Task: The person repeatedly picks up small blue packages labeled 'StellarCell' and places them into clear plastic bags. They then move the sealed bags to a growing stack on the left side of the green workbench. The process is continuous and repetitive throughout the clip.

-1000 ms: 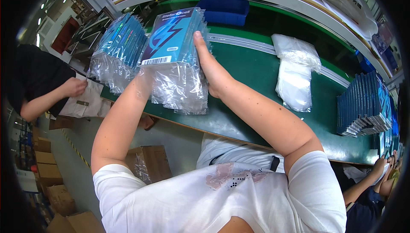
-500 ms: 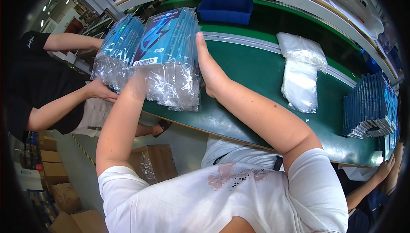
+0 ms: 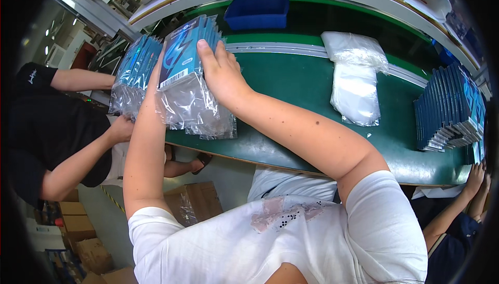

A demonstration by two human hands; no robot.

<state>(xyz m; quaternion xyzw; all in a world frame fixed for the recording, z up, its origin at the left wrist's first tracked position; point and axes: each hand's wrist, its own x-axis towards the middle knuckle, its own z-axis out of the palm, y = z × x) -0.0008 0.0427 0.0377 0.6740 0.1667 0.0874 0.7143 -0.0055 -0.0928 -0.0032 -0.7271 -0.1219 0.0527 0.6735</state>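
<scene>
A row of flat blue boxes in clear plastic bags [image 3: 179,57] stands packed face to face at the left of the green table, loose bag ends toward me. My right hand [image 3: 223,78] is closed against its right side, fingers bent over the bags. Along the row's left side runs my left hand [image 3: 157,73], its fingers hidden between this row and a second one. That second row of bagged blue boxes [image 3: 136,63] stands farther left, with a co-worker's hand [image 3: 122,129] by its lower bag ends.
Clear empty bags [image 3: 356,78] lie on the green table [image 3: 280,97]. A blue bin [image 3: 257,12] sits beyond the metal rail. At right rises a stack of blue boxes [image 3: 449,110], another person's hands [image 3: 474,180] below it. Cardboard boxes [image 3: 195,201] stand on the floor.
My right hand has gone from flat beside the row to bent over its side. The co-worker's lower hand has closed near the bag ends. The whole view has shifted slightly.
</scene>
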